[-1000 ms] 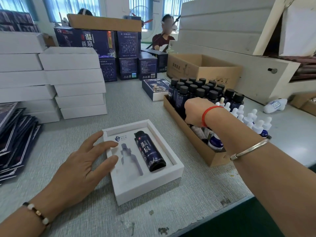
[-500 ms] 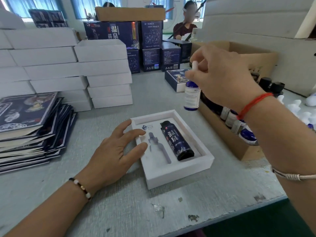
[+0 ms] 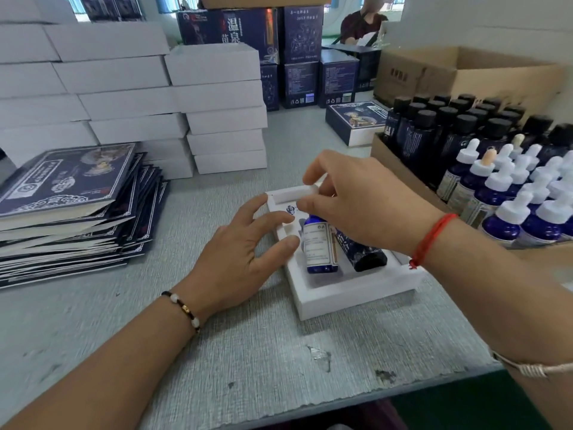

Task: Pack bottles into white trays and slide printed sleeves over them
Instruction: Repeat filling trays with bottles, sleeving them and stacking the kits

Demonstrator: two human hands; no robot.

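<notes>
**Dropper bottle comes down into the tray**

Half a second back the right hand (image 3: 356, 209) held the dropper bottle (image 3: 319, 243) up beside the cardboard box; now it has brought it down over the white tray (image 3: 356, 293), its blue base low in the left recess beside the dark bottle (image 3: 362, 252) already lying in the right one. The right grip pinches the bottle's top end, fingers curled about the cap. The left hand (image 3: 245, 256) lies flat and relaxed, fingertips on the tray's left rim, holding nothing.

To seat it well, I'd judge the bottle should be laid along the moulded cut-out, dropper end toward the far side, then pressed flush so nothing stands proud. The left hand should keep the tray steady on the counter (image 3: 248, 352). The printed sleeves (image 3: 71, 193) wait stacked at left.
</notes>
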